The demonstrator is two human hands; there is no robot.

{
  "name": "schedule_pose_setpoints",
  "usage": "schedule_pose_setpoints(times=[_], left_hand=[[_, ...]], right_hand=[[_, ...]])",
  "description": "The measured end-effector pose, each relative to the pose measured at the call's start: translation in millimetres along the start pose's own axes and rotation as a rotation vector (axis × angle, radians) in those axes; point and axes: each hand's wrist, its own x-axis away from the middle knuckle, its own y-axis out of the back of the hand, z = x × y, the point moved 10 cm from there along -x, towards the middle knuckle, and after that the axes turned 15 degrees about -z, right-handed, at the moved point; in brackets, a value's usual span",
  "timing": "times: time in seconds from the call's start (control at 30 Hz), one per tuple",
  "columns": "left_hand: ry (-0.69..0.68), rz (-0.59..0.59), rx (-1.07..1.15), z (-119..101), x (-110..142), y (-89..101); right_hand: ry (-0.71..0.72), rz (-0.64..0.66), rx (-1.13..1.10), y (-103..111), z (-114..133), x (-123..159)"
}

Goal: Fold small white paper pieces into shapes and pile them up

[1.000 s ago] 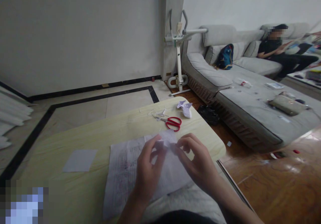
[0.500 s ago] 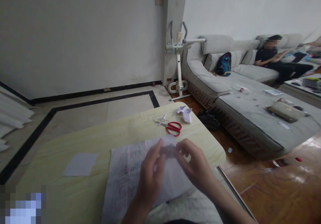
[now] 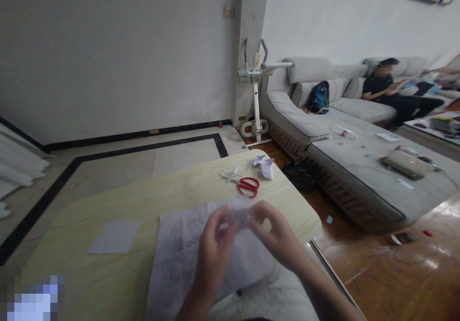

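Observation:
Between my two hands is a small piece of folded paper (image 3: 238, 217), blurred, so its folds cannot be made out. My left hand (image 3: 215, 239) pinches its left side and my right hand (image 3: 271, 227) pinches its right end. Both hands are above a large printed sheet (image 3: 176, 254) lying at the table's near edge. Beyond them rest scissors with red handles (image 3: 247, 187), partly open. Folded white paper pieces (image 3: 266, 166) sit at the far right corner. A blank square of paper (image 3: 115, 237) lies on the left.
The pale yellow table (image 3: 89, 206) has rounded corners and a few thin scraps near the scissors. A grey sofa (image 3: 345, 158) stands to the right, with a backpack (image 3: 319, 97) and a seated person (image 3: 384, 88). A white exercise machine (image 3: 256, 96) stands by the wall.
My hands stay over the printed sheet with the paper between them; the left fingers have curled in more. The view has tilted slightly upward.

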Motion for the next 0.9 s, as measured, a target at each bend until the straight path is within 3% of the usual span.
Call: schedule_pose_setpoints(times=[0.13,0.3,0.6,0.8,0.9], left_hand=[[0.088,0.032,0.062,1.1,0.0,-2.9],[0.123,0.169,0.106,4.3,6.1,-11.2],[0.157,0.059,0.034,16.7,1.0,0.7],[0.167,0.110,0.079,16.0,4.6,-7.8],[0.173,0.156,0.135,15.3,8.3,-12.7]], right_hand=[[-0.040,-0.011,-0.033,1.0,-5.9,-3.5],[-0.092,0.043,-0.123,-4.6,-14.6,-6.6],[-0.093,0.094,-0.139,-17.0,-17.6,-3.4],[-0.058,0.039,-0.088,-13.5,-20.3,-5.5],[-0.113,0.097,-0.119,-14.6,-31.1,-5.4]])
